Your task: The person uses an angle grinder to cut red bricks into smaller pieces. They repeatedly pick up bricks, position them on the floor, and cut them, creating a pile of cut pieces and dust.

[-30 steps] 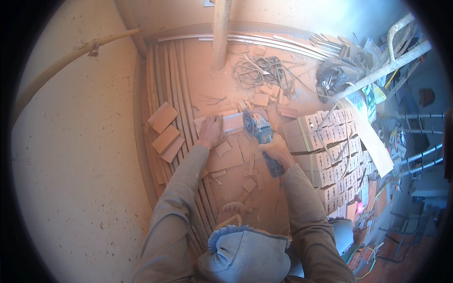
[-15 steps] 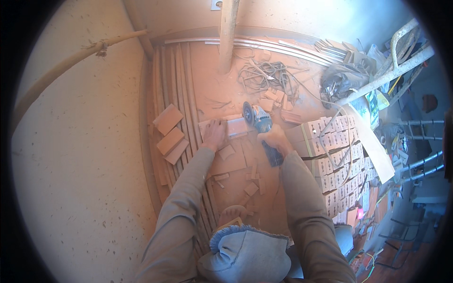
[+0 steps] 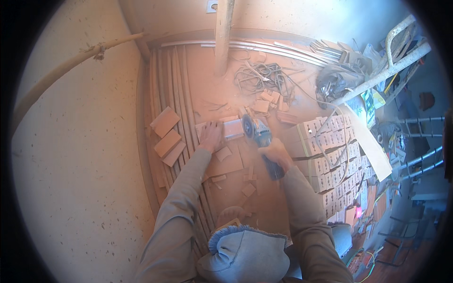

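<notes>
My right hand [image 3: 277, 154] is wrapped round the body of an angle grinder [image 3: 262, 134], whose dark round disc [image 3: 248, 125] stands at the right end of a reddish tile [image 3: 234, 128]. Haze blurs the spot, and I cannot tell whether the disc touches the tile. On the tile's left part my left hand [image 3: 211, 137] lies flat, fingers spread and pointing away from me. Tile offcuts [image 3: 223, 153] and narrow strips lie on the dusty floor just nearer than the tile.
Long bars [image 3: 177, 89] run along the left wall, with several tile pieces [image 3: 166, 137] across them. A pole [image 3: 223, 42] rises at the back. Beyond the grinder lies a tangled cable [image 3: 264, 79]. Stacked hollow bricks [image 3: 332, 153] flank my right arm; a black bag [image 3: 342, 80] sits farther back.
The grinder has come toward me, its disc now level with the tile's right end. My left hand's fingers have flattened and spread on the tile. The whole view has shifted slightly.
</notes>
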Available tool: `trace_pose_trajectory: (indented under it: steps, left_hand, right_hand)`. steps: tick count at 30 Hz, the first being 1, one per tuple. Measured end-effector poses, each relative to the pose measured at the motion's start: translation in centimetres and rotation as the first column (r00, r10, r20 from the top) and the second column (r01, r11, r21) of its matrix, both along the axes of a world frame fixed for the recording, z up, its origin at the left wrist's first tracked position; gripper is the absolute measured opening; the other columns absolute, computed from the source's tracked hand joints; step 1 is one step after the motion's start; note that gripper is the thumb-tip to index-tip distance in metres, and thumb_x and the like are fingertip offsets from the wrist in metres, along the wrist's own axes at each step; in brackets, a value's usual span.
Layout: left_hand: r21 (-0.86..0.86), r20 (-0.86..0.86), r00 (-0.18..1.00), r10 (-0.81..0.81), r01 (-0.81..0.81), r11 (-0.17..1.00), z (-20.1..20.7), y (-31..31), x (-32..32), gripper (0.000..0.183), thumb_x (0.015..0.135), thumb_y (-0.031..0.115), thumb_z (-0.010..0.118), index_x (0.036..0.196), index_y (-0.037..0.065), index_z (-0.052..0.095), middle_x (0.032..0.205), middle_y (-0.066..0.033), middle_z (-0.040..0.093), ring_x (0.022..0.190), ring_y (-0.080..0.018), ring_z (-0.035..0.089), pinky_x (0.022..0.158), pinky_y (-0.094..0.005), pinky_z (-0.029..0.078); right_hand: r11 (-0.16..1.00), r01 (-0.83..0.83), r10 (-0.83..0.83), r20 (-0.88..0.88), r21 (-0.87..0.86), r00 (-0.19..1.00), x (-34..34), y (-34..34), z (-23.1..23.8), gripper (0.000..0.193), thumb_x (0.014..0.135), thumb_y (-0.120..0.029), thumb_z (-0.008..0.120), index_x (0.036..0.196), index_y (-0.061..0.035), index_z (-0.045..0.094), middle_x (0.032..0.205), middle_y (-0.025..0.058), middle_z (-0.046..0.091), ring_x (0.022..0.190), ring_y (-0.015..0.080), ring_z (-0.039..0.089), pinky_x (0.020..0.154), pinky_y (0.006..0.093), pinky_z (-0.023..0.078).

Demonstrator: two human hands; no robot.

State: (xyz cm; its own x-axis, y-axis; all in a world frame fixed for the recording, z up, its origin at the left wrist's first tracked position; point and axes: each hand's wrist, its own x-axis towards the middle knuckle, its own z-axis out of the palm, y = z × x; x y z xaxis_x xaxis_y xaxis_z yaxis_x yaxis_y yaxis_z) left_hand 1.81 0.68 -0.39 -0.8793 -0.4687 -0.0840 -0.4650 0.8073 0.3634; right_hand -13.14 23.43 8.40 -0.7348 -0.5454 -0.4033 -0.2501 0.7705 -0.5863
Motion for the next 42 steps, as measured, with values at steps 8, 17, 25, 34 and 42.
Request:
trace_pose_trajectory:
  steps: [8, 17, 25, 34, 42]
  left_hand:
    - [-0.015, -0.011, 1.0, 0.0, -0.001, 1.0, -0.3, 0.1, -0.1, 0.049, 0.085, 0.014, 0.071, 0.13, 0.001, 0.06, 0.129, -0.0167, 0.061, 0.126, -0.0341, 0.053, 0.105, -0.0461, 0.044]
    - [-0.021, -0.028, 0.999, -0.02, 0.019, 1.0, -0.5, 0.0, -0.2, 0.042, 0.086, 0.01, 0.069, 0.125, -0.003, 0.061, 0.125, -0.0205, 0.063, 0.122, -0.0374, 0.055, 0.104, -0.0454, 0.046]
    - [-0.006, -0.01, 1.0, -0.013, 0.013, 1.0, -0.6, 0.0, 0.0, 0.044, 0.086, 0.007, 0.067, 0.128, -0.004, 0.06, 0.127, -0.0209, 0.062, 0.123, -0.0376, 0.054, 0.106, -0.045, 0.046]
    - [-0.011, -0.002, 1.0, -0.031, 0.031, 0.999, -0.5, 0.1, -0.4, 0.049, 0.085, 0.008, 0.068, 0.131, -0.005, 0.06, 0.128, -0.0211, 0.062, 0.122, -0.0379, 0.055, 0.104, -0.0454, 0.048]
    - [0.002, -0.068, 0.998, -0.019, 0.019, 1.0, -0.4, 0.2, -0.2, 0.051, 0.084, 0.011, 0.071, 0.13, -0.006, 0.061, 0.127, -0.0225, 0.062, 0.122, -0.0389, 0.055, 0.104, -0.0464, 0.048]
  right_hand:
    - [0.999, -0.005, 0.001, 0.119, 0.038, 0.993, 0.3, 1.6, -0.3, 0.042, 0.07, -0.023, 0.08, 0.101, 0.0038, 0.071, 0.087, 0.0178, 0.075, 0.08, 0.0297, 0.075, 0.071, 0.0404, 0.058]
    - [0.999, 0.035, -0.036, 0.098, 0.009, 0.995, -0.7, 0.0, -0.7, 0.045, 0.068, -0.023, 0.081, 0.102, 0.0048, 0.072, 0.092, 0.0189, 0.075, 0.086, 0.0295, 0.075, 0.075, 0.0409, 0.058]
    - [1.0, 0.001, -0.002, 0.107, 0.014, 0.994, -1.8, -2.4, -0.3, 0.058, 0.066, -0.028, 0.081, 0.109, 0.0096, 0.069, 0.101, 0.0239, 0.075, 0.095, 0.0343, 0.075, 0.08, 0.0426, 0.058]
    - [1.0, 0.011, -0.01, 0.131, -0.007, 0.991, -3.3, -3.4, -1.0, 0.048, 0.066, -0.027, 0.082, 0.097, 0.0088, 0.072, 0.089, 0.0199, 0.074, 0.084, 0.0306, 0.074, 0.074, 0.0401, 0.057]
    - [1.0, -0.014, 0.012, 0.083, 0.027, 0.997, -3.2, -4.3, -0.3, 0.057, 0.066, -0.03, 0.081, 0.104, 0.0107, 0.071, 0.095, 0.0225, 0.075, 0.089, 0.0318, 0.075, 0.077, 0.0408, 0.058]
